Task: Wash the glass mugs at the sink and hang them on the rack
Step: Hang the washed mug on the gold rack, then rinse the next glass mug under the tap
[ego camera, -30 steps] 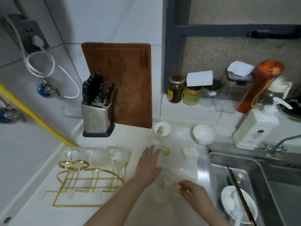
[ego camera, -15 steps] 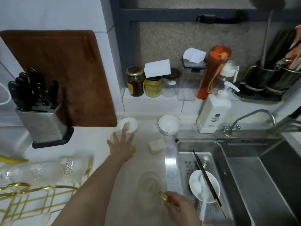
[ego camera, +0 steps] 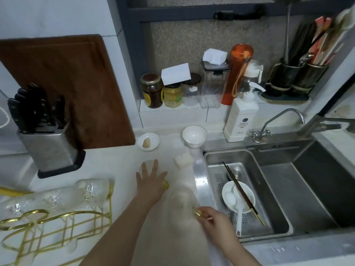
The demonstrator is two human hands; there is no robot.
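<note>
A clear glass mug with a gold handle stands on the counter by the sink's left edge. My right hand pinches its gold handle. My left hand is spread with fingers apart over a second clear glass mug, whose gold handle shows at the thumb side; whether the palm touches the glass is unclear. The gold wire rack stands at the lower left, with several clear mugs hanging on it. The steel sink is to the right.
In the sink basket lie a white bowl, a spoon and dark chopsticks. A white sponge, a small dish, a white bowl, a soap bottle, a faucet, a knife block and jars stand around.
My view has swung right from the rack toward the sink. My left hand stays spread over the far mug; my right hand keeps its grip on the near mug's handle.
</note>
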